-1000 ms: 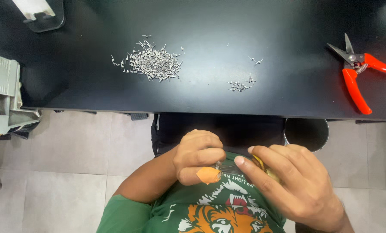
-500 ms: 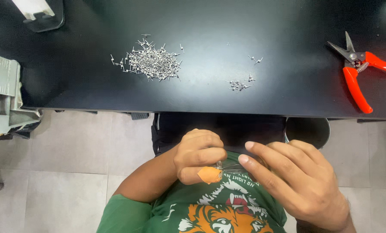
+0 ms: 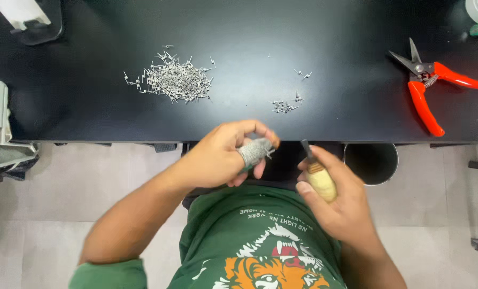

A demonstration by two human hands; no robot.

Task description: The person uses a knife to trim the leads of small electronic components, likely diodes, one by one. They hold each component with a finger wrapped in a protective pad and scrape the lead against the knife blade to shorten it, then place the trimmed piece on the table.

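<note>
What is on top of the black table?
On the black table lie a big pile of small metal pins, a few loose pins and red-handled cutters. Corner objects are cut off.

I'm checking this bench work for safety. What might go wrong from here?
The left hand pinches a tiny metal piece past the table edge, so a slip may drop it to the floor. The right hand holds a wooden-handled tool with its tip close to the left fingers, which it might jab. The red cutters lie open.

A black table bears a metal-pin pile, scattered pins and red-handled shears.
</note>
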